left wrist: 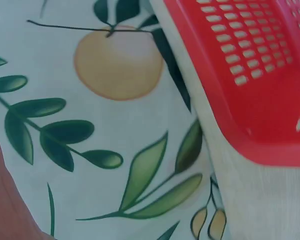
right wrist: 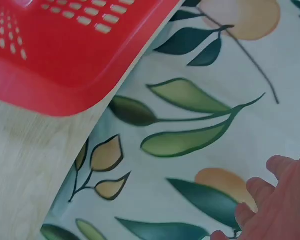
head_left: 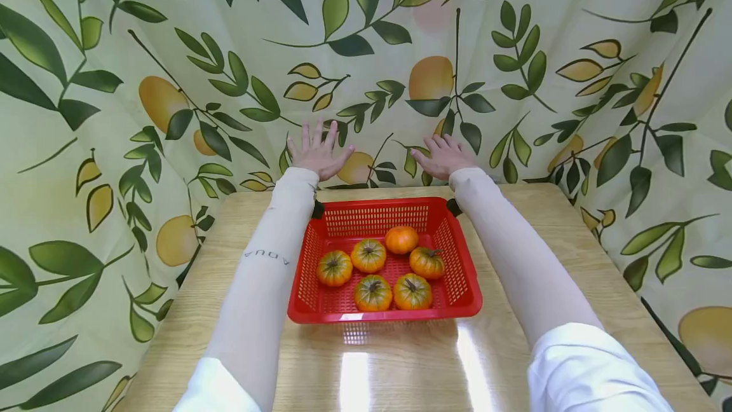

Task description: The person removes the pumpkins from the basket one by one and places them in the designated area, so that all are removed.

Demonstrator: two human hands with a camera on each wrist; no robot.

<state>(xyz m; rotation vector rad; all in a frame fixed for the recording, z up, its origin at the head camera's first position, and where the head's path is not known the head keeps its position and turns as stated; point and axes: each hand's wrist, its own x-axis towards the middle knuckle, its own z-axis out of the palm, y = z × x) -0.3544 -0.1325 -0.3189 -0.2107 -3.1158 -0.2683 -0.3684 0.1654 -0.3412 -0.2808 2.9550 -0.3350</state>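
A red plastic basket with slotted walls stands on the wooden table. Inside it lie several small orange-and-green pumpkins. My left hand is stretched out past the basket's far left corner, its fingers spread and holding nothing. Beyond the far right corner, my right hand also reaches forward with fingers extended and nothing in them. Only an edge of the left hand shows in the left wrist view. Several fingers of the right hand appear at the lower right of the right wrist view.
The light wooden table extends around the basket, with bright reflections near its front. A curtain printed with leaves and fruit hangs behind the table and along both sides. Its cloth lies just past the table's far edge.
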